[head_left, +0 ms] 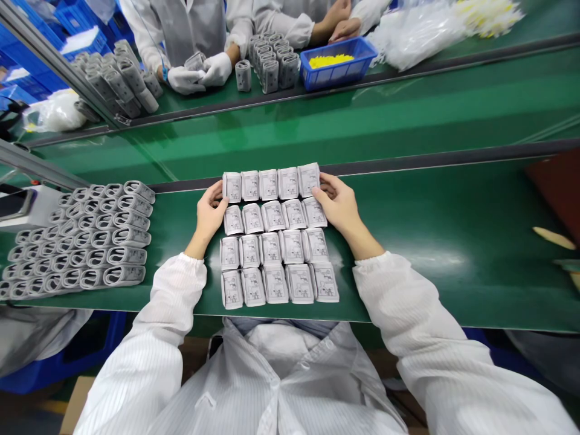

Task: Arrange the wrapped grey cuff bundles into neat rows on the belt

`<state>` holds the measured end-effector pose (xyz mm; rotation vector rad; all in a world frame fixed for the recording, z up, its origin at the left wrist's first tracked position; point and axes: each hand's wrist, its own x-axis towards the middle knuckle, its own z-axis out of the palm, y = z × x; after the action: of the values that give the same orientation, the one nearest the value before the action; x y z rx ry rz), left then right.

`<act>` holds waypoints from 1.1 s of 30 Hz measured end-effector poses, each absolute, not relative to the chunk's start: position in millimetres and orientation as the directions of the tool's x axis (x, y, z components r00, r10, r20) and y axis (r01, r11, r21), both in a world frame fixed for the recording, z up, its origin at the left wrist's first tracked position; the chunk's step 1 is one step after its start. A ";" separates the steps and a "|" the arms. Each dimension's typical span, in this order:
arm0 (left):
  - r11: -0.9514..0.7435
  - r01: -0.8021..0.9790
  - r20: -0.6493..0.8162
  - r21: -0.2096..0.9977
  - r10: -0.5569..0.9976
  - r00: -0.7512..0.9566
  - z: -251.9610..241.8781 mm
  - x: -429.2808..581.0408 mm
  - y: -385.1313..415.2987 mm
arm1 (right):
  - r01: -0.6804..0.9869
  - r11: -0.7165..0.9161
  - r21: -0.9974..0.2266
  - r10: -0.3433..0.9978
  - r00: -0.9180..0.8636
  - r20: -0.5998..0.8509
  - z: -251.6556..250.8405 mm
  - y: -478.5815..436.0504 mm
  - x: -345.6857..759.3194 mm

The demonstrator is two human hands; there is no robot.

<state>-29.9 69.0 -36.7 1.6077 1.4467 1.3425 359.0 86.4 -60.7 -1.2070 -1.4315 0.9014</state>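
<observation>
Twenty paper-wrapped packets [270, 248] lie printed side up on the green table [408, 254], in four rows of five, each packet's long axis running from the person toward the far side. The left hand [209, 211] and right hand [339, 202] rest at either end of the top two rows. The fingers [216, 194] of each hand lie close together, tips touching the end packets without clamping them. Rows of gray loops [90, 235] lie to the left. Across the far belt [453, 78], a co-worker's white-gloved hands [199, 75] hold a gray piece [196, 61] near a blue tray [338, 75] of yellow bits [330, 60].
</observation>
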 end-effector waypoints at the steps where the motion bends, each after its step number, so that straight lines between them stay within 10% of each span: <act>1: -0.238 0.360 0.290 0.902 0.952 -0.098 -36.1 -29.5 68.8 | 0.216 0.218 -0.952 0.974 0.016 0.226 -60.6 86.4 359.0; 33: -0.211 0.392 0.284 0.895 0.949 -0.136 -33.6 -27.8 66.3 | 0.184 0.198 -0.963 0.978 0.032 0.208 -54.7 84.8 357.6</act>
<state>-27.8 66.3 -33.6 1.5984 1.5106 1.3444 357.6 84.8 -54.7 -1.2065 -1.3913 0.9274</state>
